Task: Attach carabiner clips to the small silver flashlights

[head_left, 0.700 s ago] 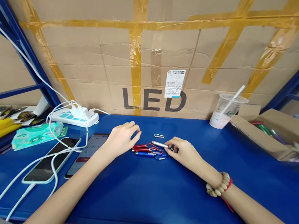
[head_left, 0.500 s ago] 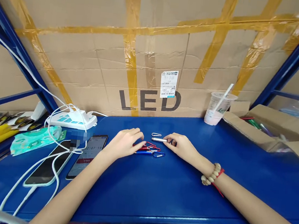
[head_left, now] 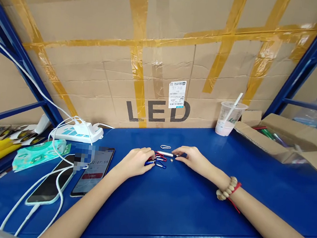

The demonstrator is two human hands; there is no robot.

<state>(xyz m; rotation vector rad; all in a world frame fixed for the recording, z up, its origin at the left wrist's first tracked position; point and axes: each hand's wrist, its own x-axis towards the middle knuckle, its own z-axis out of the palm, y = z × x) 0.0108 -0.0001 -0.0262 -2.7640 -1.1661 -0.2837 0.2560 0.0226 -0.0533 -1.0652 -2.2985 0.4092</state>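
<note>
My left hand (head_left: 139,162) is curled on the blue bench with thumb and fingers closed over a slim blue tube (head_left: 149,163). A blue carabiner (head_left: 161,165) sticks out past the thumb. Red carabiner clips (head_left: 161,158) lie beside its fingertips, partly covered by the hand. A silver tube (head_left: 165,153) lies between my two hands, and a silver carabiner (head_left: 165,147) rests just behind it. My right hand (head_left: 191,158) pinches a small dark piece, too small to name, near the tube's right end. Below those fingertips is a small round silvery piece (head_left: 171,160).
Two phones (head_left: 93,172) and looped white cables lie left, near a power strip (head_left: 74,131) and a green tissue pack (head_left: 40,155). A plastic cup with a straw (head_left: 227,119) and an open carton (head_left: 273,141) stand right. Cardboard (head_left: 94,81) backs the bench.
The silver tube has left my right fingers and lies on the bench. The small round piece now shows. The blue carabiner has shifted left with my left hand, and the view has tilted up slightly.
</note>
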